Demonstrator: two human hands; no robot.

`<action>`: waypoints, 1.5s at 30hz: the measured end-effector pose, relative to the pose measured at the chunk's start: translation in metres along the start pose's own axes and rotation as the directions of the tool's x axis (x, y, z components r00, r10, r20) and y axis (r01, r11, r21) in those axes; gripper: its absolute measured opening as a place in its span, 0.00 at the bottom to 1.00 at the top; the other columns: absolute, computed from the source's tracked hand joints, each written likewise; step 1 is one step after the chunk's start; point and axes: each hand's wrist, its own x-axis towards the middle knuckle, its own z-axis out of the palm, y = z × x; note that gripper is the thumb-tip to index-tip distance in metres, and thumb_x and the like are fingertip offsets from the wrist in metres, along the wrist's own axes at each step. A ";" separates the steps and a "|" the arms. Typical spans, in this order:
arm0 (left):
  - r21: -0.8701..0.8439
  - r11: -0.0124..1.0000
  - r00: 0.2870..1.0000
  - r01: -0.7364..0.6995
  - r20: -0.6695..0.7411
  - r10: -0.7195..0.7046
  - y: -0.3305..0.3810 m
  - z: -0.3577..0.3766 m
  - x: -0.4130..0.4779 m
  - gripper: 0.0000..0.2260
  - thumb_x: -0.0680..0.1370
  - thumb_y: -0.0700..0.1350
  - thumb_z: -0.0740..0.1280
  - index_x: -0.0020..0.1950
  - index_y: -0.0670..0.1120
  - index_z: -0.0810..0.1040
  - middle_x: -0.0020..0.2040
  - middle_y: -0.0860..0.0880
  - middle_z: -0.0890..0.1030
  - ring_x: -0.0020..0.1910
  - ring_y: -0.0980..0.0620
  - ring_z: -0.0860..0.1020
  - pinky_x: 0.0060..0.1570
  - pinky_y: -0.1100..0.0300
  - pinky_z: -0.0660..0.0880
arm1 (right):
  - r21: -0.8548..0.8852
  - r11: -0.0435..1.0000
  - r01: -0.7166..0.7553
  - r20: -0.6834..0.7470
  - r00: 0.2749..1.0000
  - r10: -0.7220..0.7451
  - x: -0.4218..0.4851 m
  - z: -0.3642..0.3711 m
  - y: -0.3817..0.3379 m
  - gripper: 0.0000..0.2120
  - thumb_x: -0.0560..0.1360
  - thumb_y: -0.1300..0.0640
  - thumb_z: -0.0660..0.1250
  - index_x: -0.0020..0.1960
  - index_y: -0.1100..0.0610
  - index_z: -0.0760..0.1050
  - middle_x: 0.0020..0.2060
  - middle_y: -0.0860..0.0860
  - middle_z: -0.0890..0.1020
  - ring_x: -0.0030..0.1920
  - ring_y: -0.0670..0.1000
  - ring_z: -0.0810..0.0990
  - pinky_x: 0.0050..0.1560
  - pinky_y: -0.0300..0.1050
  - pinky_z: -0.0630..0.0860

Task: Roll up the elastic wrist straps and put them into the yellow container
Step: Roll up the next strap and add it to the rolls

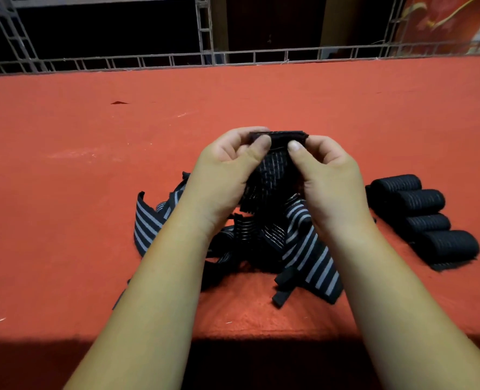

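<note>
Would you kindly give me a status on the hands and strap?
Left hand and right hand pinch the top end of one strap. Rolled straps sit right of them; loose pile underneath. Yellow container not in view.

1. Bright, even light lay on the cloth [64,178] around the grip.
2. Nearer than the grip, a hard dark shadow [247,361] crossed the cloth.
3. Beyond the grip the backdrop [106,29] was dim; the rail [149,59] bowed with lens distortion.
4. The strap [272,175] in the grip looked slightly blurred.
</note>
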 end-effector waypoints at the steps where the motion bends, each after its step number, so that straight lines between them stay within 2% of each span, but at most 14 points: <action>1: 0.010 1.000 1.000 -0.011 0.018 0.011 0.005 0.003 -0.004 0.09 0.87 0.40 0.67 0.66 0.42 0.82 0.53 0.45 0.89 0.51 0.49 0.88 0.49 0.57 0.83 | 0.008 1.000 0.009 -0.010 1.000 -0.009 -0.003 -0.001 -0.007 0.05 0.82 0.55 0.73 0.56 0.55 0.84 0.51 0.57 0.89 0.54 0.61 0.89 0.58 0.63 0.86; 5: 0.063 0.995 0.997 -0.071 0.016 0.070 0.034 0.016 -0.016 0.10 0.88 0.40 0.64 0.63 0.45 0.85 0.54 0.45 0.90 0.53 0.47 0.88 0.53 0.52 0.84 | -0.042 0.996 0.076 -0.015 0.997 -0.077 -0.013 -0.004 -0.046 0.06 0.83 0.53 0.74 0.53 0.55 0.83 0.44 0.51 0.88 0.44 0.49 0.86 0.45 0.52 0.84; 11: 0.097 0.979 0.983 -0.182 -0.021 0.185 0.106 0.035 -0.024 0.10 0.89 0.42 0.62 0.63 0.43 0.83 0.55 0.41 0.89 0.52 0.46 0.88 0.54 0.49 0.85 | -0.086 0.970 0.228 0.030 0.974 -0.226 -0.027 -0.001 -0.123 0.07 0.84 0.52 0.72 0.50 0.55 0.81 0.40 0.49 0.85 0.40 0.44 0.84 0.40 0.42 0.80; 15: 0.091 0.966 0.970 -0.242 -0.010 0.244 0.161 0.047 -0.031 0.10 0.90 0.43 0.62 0.60 0.46 0.84 0.51 0.46 0.89 0.50 0.51 0.87 0.50 0.54 0.83 | -0.075 0.952 0.297 0.031 0.955 -0.296 -0.034 0.001 -0.176 0.07 0.84 0.52 0.72 0.50 0.55 0.81 0.40 0.49 0.84 0.39 0.44 0.82 0.40 0.41 0.78; 18: 0.108 0.966 0.971 -0.236 -0.005 0.238 0.194 0.053 -0.040 0.10 0.89 0.45 0.63 0.61 0.47 0.84 0.54 0.45 0.89 0.52 0.47 0.88 0.51 0.50 0.84 | -0.073 0.941 0.329 0.035 0.944 -0.327 -0.040 0.000 -0.209 0.08 0.83 0.51 0.73 0.48 0.55 0.80 0.42 0.49 0.84 0.41 0.45 0.81 0.42 0.43 0.78; 23: 0.143 0.970 0.979 -0.194 -0.027 0.200 0.225 0.057 -0.061 0.12 0.89 0.48 0.62 0.63 0.47 0.84 0.52 0.46 0.89 0.45 0.50 0.87 0.32 0.59 0.79 | -0.051 0.935 0.350 0.054 0.936 -0.348 -0.055 -0.002 -0.238 0.10 0.83 0.50 0.73 0.48 0.56 0.80 0.41 0.49 0.84 0.41 0.46 0.81 0.43 0.46 0.78; 26: 0.133 0.973 0.981 -0.186 -0.034 0.192 0.219 0.057 -0.068 0.12 0.89 0.48 0.62 0.62 0.47 0.85 0.52 0.46 0.89 0.45 0.50 0.87 0.33 0.58 0.80 | -0.049 0.952 0.303 0.044 0.952 -0.302 -0.061 -0.002 -0.230 0.12 0.83 0.47 0.73 0.49 0.56 0.80 0.40 0.49 0.84 0.41 0.47 0.81 0.42 0.46 0.76; 29: 0.140 0.976 0.982 -0.167 -0.066 0.177 0.192 0.050 -0.065 0.12 0.89 0.46 0.63 0.62 0.45 0.85 0.54 0.45 0.90 0.51 0.47 0.88 0.47 0.52 0.85 | -0.035 0.988 0.152 0.075 0.986 -0.149 -0.062 -0.002 -0.202 0.13 0.84 0.47 0.71 0.52 0.57 0.81 0.38 0.49 0.84 0.37 0.47 0.81 0.37 0.44 0.77; 31: 0.167 0.980 0.988 -0.104 -0.095 0.121 0.164 0.041 -0.059 0.12 0.89 0.47 0.63 0.62 0.46 0.85 0.54 0.44 0.89 0.55 0.42 0.88 0.55 0.45 0.84 | -0.057 0.997 0.057 0.107 0.993 -0.051 -0.061 -0.002 -0.177 0.08 0.85 0.51 0.69 0.52 0.55 0.80 0.37 0.48 0.82 0.31 0.47 0.79 0.32 0.43 0.75; 35: 0.149 0.988 0.990 0.038 -0.138 -0.018 0.101 0.022 -0.053 0.11 0.88 0.47 0.65 0.57 0.48 0.87 0.50 0.46 0.90 0.48 0.46 0.88 0.52 0.47 0.83 | -0.140 0.990 -0.008 0.125 0.992 0.026 -0.055 -0.002 -0.123 0.03 0.84 0.57 0.69 0.53 0.52 0.82 0.41 0.49 0.83 0.29 0.43 0.79 0.30 0.41 0.74; 38: 0.098 0.991 0.987 0.089 -0.142 -0.075 0.066 0.010 -0.046 0.11 0.88 0.47 0.65 0.58 0.48 0.87 0.53 0.44 0.90 0.49 0.47 0.87 0.53 0.46 0.83 | -0.190 0.982 -0.022 0.121 0.992 0.046 -0.046 0.002 -0.088 0.02 0.83 0.54 0.71 0.52 0.50 0.83 0.44 0.51 0.84 0.34 0.45 0.81 0.37 0.46 0.77; 41: 0.138 0.986 0.982 0.094 -0.178 -0.069 0.045 0.000 -0.035 0.09 0.87 0.50 0.66 0.60 0.50 0.86 0.53 0.48 0.89 0.48 0.50 0.87 0.45 0.48 0.82 | -0.178 0.983 -0.043 0.096 0.994 0.061 -0.036 0.006 -0.060 0.02 0.81 0.52 0.72 0.52 0.48 0.83 0.50 0.54 0.86 0.44 0.51 0.85 0.45 0.54 0.81; 43: 0.182 0.981 0.979 0.072 -0.203 -0.034 0.036 -0.004 -0.028 0.09 0.86 0.54 0.68 0.61 0.54 0.85 0.50 0.52 0.88 0.45 0.54 0.85 0.41 0.54 0.79 | -0.156 0.986 -0.059 0.089 0.993 0.074 -0.030 0.008 -0.045 0.03 0.81 0.51 0.71 0.51 0.46 0.84 0.52 0.57 0.87 0.44 0.53 0.86 0.46 0.57 0.83; 45: 0.202 0.978 0.980 0.057 -0.200 -0.015 0.027 -0.007 -0.020 0.09 0.85 0.57 0.69 0.58 0.55 0.85 0.48 0.54 0.87 0.44 0.54 0.84 0.41 0.53 0.78 | -0.155 0.986 -0.066 0.082 0.993 0.080 -0.023 0.010 -0.031 0.03 0.80 0.49 0.70 0.50 0.43 0.83 0.49 0.55 0.87 0.43 0.53 0.86 0.45 0.56 0.81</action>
